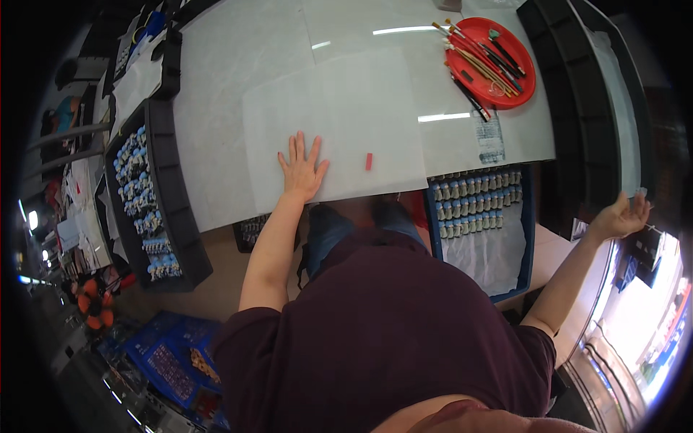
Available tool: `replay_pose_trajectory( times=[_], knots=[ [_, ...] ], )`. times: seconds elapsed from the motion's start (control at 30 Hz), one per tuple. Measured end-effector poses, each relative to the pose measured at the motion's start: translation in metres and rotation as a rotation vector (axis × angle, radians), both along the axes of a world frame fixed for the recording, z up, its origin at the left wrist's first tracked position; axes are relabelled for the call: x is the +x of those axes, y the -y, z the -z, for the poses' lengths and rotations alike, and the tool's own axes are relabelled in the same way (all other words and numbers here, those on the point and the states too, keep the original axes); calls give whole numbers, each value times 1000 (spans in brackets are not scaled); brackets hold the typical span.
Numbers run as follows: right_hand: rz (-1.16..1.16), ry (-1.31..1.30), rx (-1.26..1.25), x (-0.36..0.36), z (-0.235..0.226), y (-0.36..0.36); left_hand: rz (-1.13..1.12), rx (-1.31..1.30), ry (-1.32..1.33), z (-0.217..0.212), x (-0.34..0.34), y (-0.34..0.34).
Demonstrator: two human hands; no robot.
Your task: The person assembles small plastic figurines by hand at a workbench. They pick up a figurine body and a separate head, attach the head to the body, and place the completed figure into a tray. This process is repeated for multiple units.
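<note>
My left hand (302,173) lies flat with its fingers spread on a pale sheet (339,94) that covers part of the white table. To its right on the sheet is a small pink-red block (369,162), not touched by either hand. My right hand (621,218) is stretched far out to the right, beside the near end of a dark crate (617,86) with a pale liner. Its fingers are curled together. A small pale bluish bit shows at the fingertips, too small to name.
A round red tray (530,83) at the back right holds brushes and pens. Below the table's right front, a blue crate (529,252) holds rows of small blue-topped figures. A dark crate (170,180) of similar figures stands left. An orange fan (94,303) is farther left.
</note>
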State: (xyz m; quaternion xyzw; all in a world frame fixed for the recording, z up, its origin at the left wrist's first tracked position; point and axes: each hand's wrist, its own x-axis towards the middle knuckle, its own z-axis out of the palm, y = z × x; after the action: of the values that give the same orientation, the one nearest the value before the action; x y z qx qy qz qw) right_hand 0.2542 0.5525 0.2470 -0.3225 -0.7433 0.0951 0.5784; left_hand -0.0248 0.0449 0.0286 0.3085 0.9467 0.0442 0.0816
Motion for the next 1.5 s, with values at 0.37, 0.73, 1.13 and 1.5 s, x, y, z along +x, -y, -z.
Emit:
replay_pose_trajectory(
  times=[0.37,0.73,1.13,1.5],
  knots=[
    [-1226,829,-270,-208,174,277,-91,108,-26,-2,-11,1],
    [-450,595,-218,-217,201,191,-275,70,21,4,39,6],
    [-416,779,-1,-169,247,96,-280,24,39,2,38,8],
    [-356,1094,-107,-175,241,122,-222,88,5,6,30,16]
  ],
)
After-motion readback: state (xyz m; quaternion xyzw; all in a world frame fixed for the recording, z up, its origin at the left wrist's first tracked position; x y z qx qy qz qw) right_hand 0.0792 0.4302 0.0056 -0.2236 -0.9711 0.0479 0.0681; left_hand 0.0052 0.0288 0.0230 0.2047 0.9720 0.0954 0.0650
